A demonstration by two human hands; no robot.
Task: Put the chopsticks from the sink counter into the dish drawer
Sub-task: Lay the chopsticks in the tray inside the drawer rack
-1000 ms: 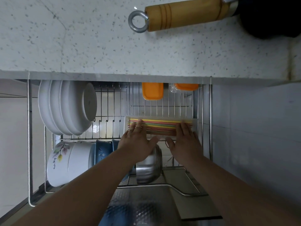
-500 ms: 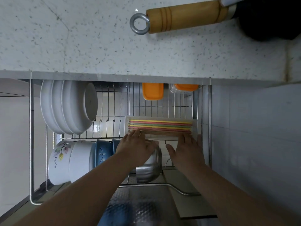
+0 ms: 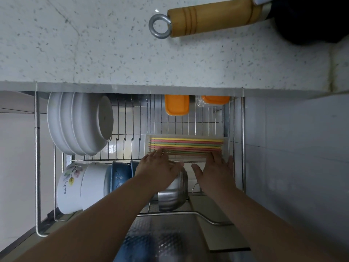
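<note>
Several yellow, pink and green chopsticks [image 3: 187, 145] lie side by side in a clear rectangular tray [image 3: 226, 148]. The tray rests on the wire rack of the pulled-out dish drawer [image 3: 243, 140], on its right side. My left hand [image 3: 158, 170] is at the tray's near left corner, fingers spread, fingertips just over the chopstick ends. My right hand [image 3: 217, 170] is at the near right edge, fingers apart, tips touching the tray's rim. Neither hand grips anything.
White bowls [image 3: 79, 123] stand in the rack's far left. A leaf-print bowl [image 3: 70, 186], blue bowls [image 3: 120, 176] and a steel bowl [image 3: 174, 193] sit nearer. Orange-lidded boxes [image 3: 176, 104] lie at the back. A wooden-handled pan [image 3: 213, 17] rests on the speckled counter [image 3: 94, 44].
Both hands have drawn back toward me off the chopsticks. The chopsticks and tray stay in the drawer, now mostly uncovered.
</note>
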